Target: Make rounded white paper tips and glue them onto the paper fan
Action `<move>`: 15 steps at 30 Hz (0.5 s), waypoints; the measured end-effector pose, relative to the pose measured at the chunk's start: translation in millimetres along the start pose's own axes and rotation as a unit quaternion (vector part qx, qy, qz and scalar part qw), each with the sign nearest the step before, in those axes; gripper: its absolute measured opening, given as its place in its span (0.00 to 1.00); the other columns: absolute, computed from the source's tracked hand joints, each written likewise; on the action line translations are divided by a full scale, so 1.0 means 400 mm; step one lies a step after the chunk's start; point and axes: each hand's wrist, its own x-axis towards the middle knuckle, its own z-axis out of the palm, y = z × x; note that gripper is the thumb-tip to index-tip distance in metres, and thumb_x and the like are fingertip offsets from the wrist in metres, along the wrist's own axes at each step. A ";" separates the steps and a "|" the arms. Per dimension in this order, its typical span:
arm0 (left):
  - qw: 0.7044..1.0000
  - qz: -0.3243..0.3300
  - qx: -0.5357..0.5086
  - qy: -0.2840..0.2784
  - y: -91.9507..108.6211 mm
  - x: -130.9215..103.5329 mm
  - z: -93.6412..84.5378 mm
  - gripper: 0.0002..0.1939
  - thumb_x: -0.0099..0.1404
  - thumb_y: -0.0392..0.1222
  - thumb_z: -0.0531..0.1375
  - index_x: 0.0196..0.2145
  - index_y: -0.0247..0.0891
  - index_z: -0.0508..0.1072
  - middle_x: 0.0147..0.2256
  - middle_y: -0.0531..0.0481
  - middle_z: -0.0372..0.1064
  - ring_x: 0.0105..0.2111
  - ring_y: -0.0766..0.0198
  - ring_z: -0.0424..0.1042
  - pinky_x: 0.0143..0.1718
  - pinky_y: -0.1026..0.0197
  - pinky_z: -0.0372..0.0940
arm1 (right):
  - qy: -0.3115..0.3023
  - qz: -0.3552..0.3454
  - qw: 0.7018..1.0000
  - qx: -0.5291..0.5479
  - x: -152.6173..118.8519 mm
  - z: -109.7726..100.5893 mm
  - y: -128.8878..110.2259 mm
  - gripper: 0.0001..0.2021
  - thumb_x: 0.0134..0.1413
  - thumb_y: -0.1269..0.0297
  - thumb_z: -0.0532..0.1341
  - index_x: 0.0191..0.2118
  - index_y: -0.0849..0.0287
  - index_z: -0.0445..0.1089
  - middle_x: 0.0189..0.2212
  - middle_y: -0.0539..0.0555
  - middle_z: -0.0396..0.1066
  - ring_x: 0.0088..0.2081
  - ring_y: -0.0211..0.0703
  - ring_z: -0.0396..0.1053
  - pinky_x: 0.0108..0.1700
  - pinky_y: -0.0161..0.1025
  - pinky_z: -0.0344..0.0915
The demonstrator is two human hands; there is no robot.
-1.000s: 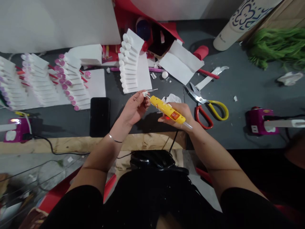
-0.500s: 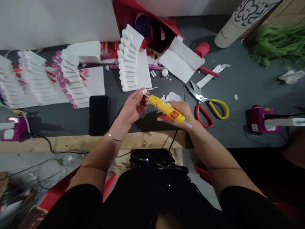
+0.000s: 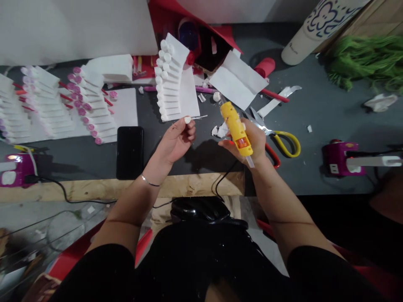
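Note:
Between thumb and fingers, my left hand [image 3: 179,138] pinches a small white paper rosette [image 3: 187,120], with thin pale strands sticking out to its right. My right hand [image 3: 253,138] is wrapped round a yellow hot glue gun [image 3: 236,126], its nozzle pointing up and away from the rosette. A clear glue stick [image 3: 250,162] pokes out of the gun's rear, and a red light glows by its body. Just beyond my left hand lies a white sheet with a row of white rosettes [image 3: 160,86]. Scissors [image 3: 280,140] with red and yellow handles lie partly behind my right hand.
A black phone [image 3: 130,153] lies left of my left arm. Farther left are rows of pink-tipped rosettes [image 3: 83,105]. Folded white paper [image 3: 237,79], a white bottle [image 3: 302,44], green yarn [image 3: 367,61] and a purple power socket [image 3: 343,158] stand or lie around the right side.
My right hand has drawn the glue gun away to the right and turned its nozzle upward, off the white rosette. My left hand stays nearly in place, still pinching the rosette.

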 end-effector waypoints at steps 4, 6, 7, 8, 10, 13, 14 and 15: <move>1.000 0.003 -0.010 0.002 -0.001 0.001 0.002 0.11 0.74 0.32 0.62 0.30 0.35 0.72 0.28 0.55 0.68 0.25 0.76 0.67 0.26 0.73 0.62 | 0.068 0.014 0.993 -0.095 0.014 -0.004 0.020 0.24 0.59 0.33 0.63 0.38 0.51 0.67 0.31 0.55 0.71 0.33 0.51 0.70 0.35 0.48 0.66; 1.000 0.008 -0.009 -0.003 -0.002 0.002 -0.001 0.10 0.73 0.30 0.61 0.31 0.35 0.73 0.28 0.54 0.70 0.26 0.75 0.68 0.27 0.73 0.63 | 0.050 0.019 0.991 -0.121 0.018 0.004 0.032 0.22 0.59 0.37 0.65 0.42 0.52 0.69 0.34 0.58 0.73 0.36 0.54 0.73 0.37 0.50 0.69; 1.000 0.010 -0.008 -0.007 -0.003 0.002 -0.003 0.10 0.72 0.29 0.61 0.31 0.35 0.73 0.28 0.54 0.70 0.26 0.75 0.69 0.27 0.73 0.63 | 0.040 0.022 0.991 -0.129 0.018 0.011 0.038 0.21 0.59 0.41 0.66 0.45 0.53 0.70 0.36 0.59 0.74 0.39 0.56 0.74 0.39 0.51 0.70; 1.000 0.013 -0.006 -0.010 -0.003 0.003 -0.005 0.09 0.71 0.28 0.61 0.31 0.35 0.74 0.29 0.54 0.71 0.26 0.75 0.69 0.28 0.73 0.64 | 0.032 0.025 0.990 -0.136 0.018 0.018 0.045 0.20 0.58 0.45 0.67 0.47 0.54 0.70 0.38 0.60 0.75 0.41 0.58 0.74 0.41 0.53 0.72; 1.000 0.016 -0.002 -0.015 -0.002 0.003 -0.010 0.08 0.69 0.27 0.62 0.32 0.35 0.74 0.29 0.53 0.72 0.26 0.74 0.70 0.28 0.72 0.64 | 0.018 0.030 0.989 -0.145 0.014 0.032 0.058 0.22 0.55 0.52 0.69 0.52 0.56 0.71 0.42 0.62 0.76 0.43 0.61 0.75 0.45 0.57 0.73; 1.000 0.016 0.003 -0.015 0.000 0.003 -0.013 0.07 0.66 0.26 0.64 0.32 0.35 0.75 0.30 0.53 0.72 0.27 0.74 0.70 0.29 0.72 0.64 | -0.002 0.023 0.988 -0.153 0.006 0.046 0.072 0.31 0.52 0.60 0.70 0.62 0.57 0.68 0.45 0.63 0.75 0.46 0.63 0.75 0.47 0.60 0.75; 1.000 0.016 0.004 -0.014 0.001 0.002 -0.014 0.08 0.65 0.26 0.64 0.32 0.36 0.75 0.30 0.53 0.72 0.27 0.74 0.70 0.29 0.71 0.64 | -0.007 0.017 0.988 -0.155 0.005 0.048 0.074 0.35 0.51 0.61 0.69 0.65 0.57 0.65 0.46 0.63 0.75 0.47 0.63 0.75 0.48 0.61 0.75; 1.000 0.015 0.004 -0.015 0.001 0.002 -0.014 0.08 0.65 0.26 0.65 0.32 0.36 0.75 0.31 0.53 0.72 0.27 0.74 0.70 0.29 0.71 0.64 | -0.009 0.011 0.988 -0.157 0.004 0.048 0.076 0.37 0.51 0.62 0.69 0.68 0.56 0.63 0.46 0.63 0.75 0.48 0.64 0.75 0.49 0.62 0.75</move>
